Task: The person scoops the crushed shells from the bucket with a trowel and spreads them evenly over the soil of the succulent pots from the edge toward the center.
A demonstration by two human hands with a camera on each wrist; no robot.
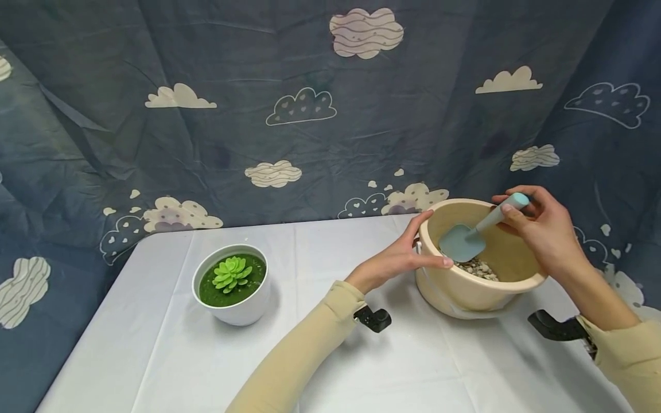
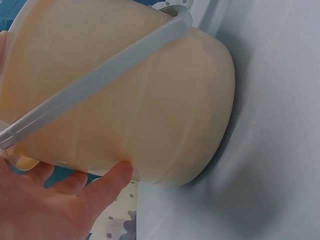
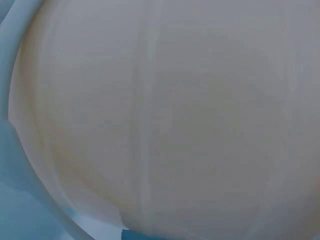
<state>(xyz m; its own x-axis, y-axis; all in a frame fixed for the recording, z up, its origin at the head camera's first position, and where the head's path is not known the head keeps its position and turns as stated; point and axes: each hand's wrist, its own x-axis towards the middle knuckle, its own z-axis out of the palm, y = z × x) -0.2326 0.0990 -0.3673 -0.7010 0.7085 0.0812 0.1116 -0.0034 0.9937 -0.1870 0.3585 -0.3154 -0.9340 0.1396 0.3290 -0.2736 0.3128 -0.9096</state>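
Left hand [image 1: 395, 258] spread, uncurled, against the nine-o'clock side of a cream bucket [image 1: 439, 282] on the surface [image 1: 170, 355]; trowel [image 1: 462, 244] pinched in the right hand [image 1: 549, 232].
Blade inside the bucket near pebbles [image 1: 480, 270], handle toward two o'clock. Probably light and stiff; smooth, so it may twist under load. Mid-handle seems the surest hold.

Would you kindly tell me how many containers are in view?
2: cream bucket at right, touched by the left hand; white flowerpot at left, holding a succulent.
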